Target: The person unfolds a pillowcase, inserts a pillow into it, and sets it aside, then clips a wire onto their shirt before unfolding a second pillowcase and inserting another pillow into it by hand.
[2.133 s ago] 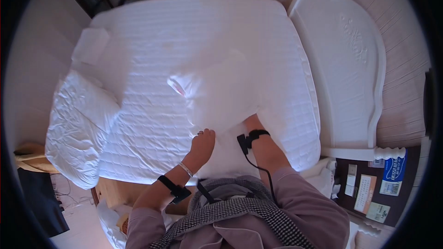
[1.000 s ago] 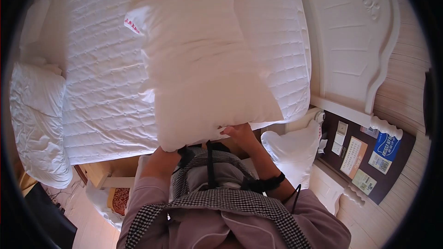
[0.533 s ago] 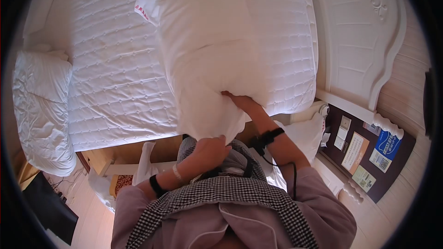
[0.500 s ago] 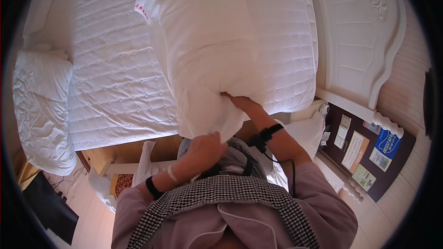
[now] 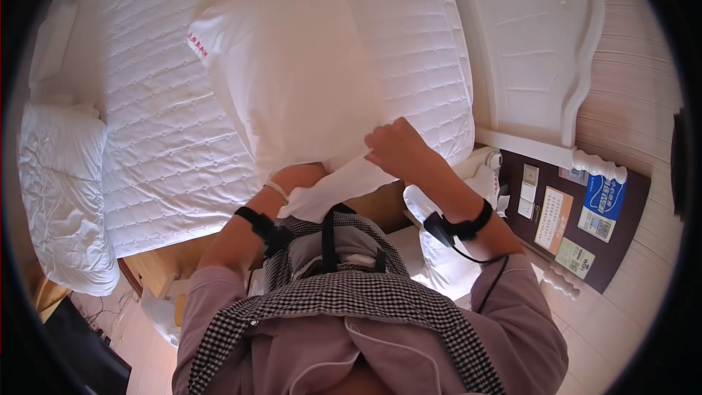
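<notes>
A white pillow in a pillowcase (image 5: 292, 66) lies across the bed, its near end towards me and red lettering on its far left corner. My left hand (image 5: 301, 175) reaches in at the near end of the pillowcase, and cloth covers its fingers. At the near right corner, my right hand (image 5: 397, 148) is closed on the edge of the pillowcase. A loose flap of the case (image 5: 333, 189) stretches between the two hands and hangs over the bed's near side.
Under the pillow is a quilted white mattress (image 5: 161, 132). Folded white bedding (image 5: 62, 190) sits at the left end. A white headboard (image 5: 526, 51) stands at the right, near a dark nightstand (image 5: 618, 245) with cards and signs. More white fabric (image 5: 446, 263) lies below the bed edge.
My left hand has gone from holding the pillowcase edge to inside its opening. My right hand has come out of the case and now grips its right edge. The view has shifted slightly.
</notes>
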The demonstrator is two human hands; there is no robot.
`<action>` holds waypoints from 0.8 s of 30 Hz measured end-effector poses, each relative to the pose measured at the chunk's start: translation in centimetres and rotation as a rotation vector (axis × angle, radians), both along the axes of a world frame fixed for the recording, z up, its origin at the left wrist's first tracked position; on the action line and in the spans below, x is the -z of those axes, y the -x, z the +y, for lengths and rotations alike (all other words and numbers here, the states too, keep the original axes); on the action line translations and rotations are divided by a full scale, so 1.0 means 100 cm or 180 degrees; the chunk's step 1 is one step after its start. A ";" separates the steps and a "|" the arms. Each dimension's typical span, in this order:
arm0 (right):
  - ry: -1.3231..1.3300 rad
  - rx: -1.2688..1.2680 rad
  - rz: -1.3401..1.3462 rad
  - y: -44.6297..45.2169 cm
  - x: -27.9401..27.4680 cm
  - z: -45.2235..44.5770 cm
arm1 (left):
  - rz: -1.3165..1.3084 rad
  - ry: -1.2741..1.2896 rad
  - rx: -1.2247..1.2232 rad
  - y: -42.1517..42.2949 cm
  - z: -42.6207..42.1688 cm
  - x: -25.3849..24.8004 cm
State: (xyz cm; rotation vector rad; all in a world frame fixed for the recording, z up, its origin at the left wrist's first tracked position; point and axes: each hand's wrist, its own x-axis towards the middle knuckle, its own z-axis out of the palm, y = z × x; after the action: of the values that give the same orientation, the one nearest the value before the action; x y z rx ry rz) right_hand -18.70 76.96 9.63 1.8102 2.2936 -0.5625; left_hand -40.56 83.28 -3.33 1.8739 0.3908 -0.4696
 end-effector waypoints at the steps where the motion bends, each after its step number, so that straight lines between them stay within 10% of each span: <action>1: -0.0016 0.0036 0.0007 -0.009 0.013 0.000 | -0.0093 0.0622 0.0162 -0.002 0.007 0.014; 4: -0.0661 0.0675 -0.0170 -0.039 0.061 0.004 | 0.0604 0.0987 -0.1067 0.029 0.033 -0.020; 6: -0.1002 0.1754 -0.0294 -0.059 0.099 -0.018 | 0.1054 -0.0458 -0.0128 0.060 0.061 -0.021; 8: -0.1152 0.2619 -0.0361 -0.053 0.128 -0.059 | 0.0383 -0.1225 -0.1476 0.113 0.071 0.020; 12: -0.0734 0.4511 0.0040 0.015 0.187 -0.157 | 0.0691 -0.0282 -0.3952 0.162 0.116 0.066; 17: 0.2055 0.5283 0.3139 0.155 0.220 -0.187 | 0.0840 0.0835 -0.4424 0.129 0.176 0.105; 22: 0.2129 0.5361 0.5999 0.235 0.215 -0.149 | -0.0068 0.1981 -0.4741 0.077 0.236 0.133; 24: 0.1845 0.5325 0.5930 0.243 0.194 -0.135 | -0.0645 0.2364 -0.4600 0.064 0.242 0.120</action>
State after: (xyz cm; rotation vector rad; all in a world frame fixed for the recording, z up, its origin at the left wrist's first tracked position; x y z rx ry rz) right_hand -43.01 63.49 -9.82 2.4187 -0.6998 -3.3400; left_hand -46.94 107.52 -15.30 0.5825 1.0965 0.5122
